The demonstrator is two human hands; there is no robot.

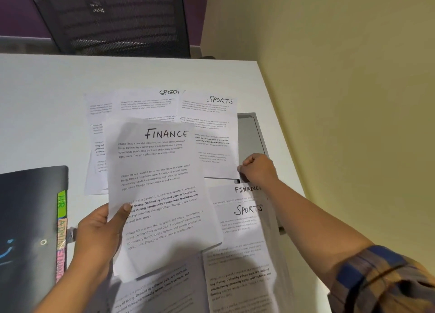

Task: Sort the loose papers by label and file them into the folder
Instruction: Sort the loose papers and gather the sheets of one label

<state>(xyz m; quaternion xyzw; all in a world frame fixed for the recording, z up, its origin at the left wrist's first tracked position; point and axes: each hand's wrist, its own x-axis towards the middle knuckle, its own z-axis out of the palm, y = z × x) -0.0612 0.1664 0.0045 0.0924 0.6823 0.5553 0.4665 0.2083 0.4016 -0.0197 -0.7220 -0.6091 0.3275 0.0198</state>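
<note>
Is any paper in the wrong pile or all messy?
Yes. On the right, a FINANCE sheet lies tucked under a SPORTS sheet, so that pile mixes labels. The far sheets overlap crookedly too. The left hand holds a second FINANCE sheet.

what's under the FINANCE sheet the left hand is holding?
Below the white FINANCE-headed sheet in the left hand, two white SPORTS-labelled sheets poke out at the far side and printed text pages at the near side. Their middles are covered.
</note>
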